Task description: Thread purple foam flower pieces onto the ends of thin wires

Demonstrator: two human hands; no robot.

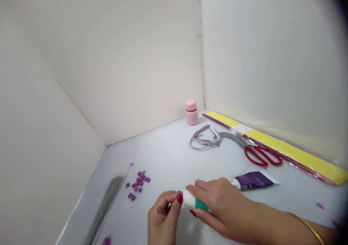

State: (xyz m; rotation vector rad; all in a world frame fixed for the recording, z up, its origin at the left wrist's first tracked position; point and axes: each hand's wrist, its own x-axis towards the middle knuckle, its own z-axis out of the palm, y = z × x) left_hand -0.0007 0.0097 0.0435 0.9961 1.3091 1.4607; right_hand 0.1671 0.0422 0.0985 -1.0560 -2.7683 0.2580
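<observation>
Low in the middle of the view, my left hand (165,216) is closed, its thumb and forefinger pinching a small purple star (181,193), mostly hidden by the fingertips. My right hand (217,203) wraps round a small white bottle (188,198) with a green band, lying on its side. The bottle's white end meets or nearly meets the star at my left fingertips. To the left, several purple stars (140,182) lie loose on the table. Just behind my right hand is a purple tube (254,180) with a white cap.
A bundle of thin grey wires (107,205) lies at the left. Further back are a pink jar (191,113), curled paper strips (202,138) and red-handled scissors (259,155). A long yellow pack (282,145) runs along the right wall. A purple scrap (320,206) sits at right.
</observation>
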